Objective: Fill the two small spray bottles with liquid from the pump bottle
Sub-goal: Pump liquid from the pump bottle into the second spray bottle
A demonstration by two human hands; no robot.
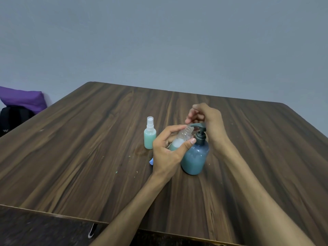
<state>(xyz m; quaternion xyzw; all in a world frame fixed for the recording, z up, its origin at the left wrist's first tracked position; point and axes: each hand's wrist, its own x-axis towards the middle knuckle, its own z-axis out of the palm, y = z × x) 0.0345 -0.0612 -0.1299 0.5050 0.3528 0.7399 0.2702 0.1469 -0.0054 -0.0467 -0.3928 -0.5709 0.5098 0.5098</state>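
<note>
Forearms: both reach in from the near edge of the wooden table and meet at the pump bottle, which I'll use as the landmark.
Left hand: just left of the pump bottle, fingers and thumb wrapped round an open spray bottle, which it holds tilted with the neck up under the spout.
Right hand: above and behind the pump bottle, over the pump head; the fingers are loosely curled, and whether they press or only rest there I can't tell.
Open bottle: partly filled, pale green at the bottom with white foam on top, clear towards the neck.
Second spray bottle: standing upright a little further left of the pump bottle, sprayer on, green nearly to the shoulder; it looks finished.
Small blue piece: on the table to the left of the pump bottle, half hidden by the left hand; possibly the removed cap.
Doing it well: keep the neck touching the spout tip, press in slow full strokes, and let the foam settle before judging the level.
Risk: the neck is narrow, and a fast stroke would likely spill; pale specks already dot the table in front of the pump bottle.
</note>
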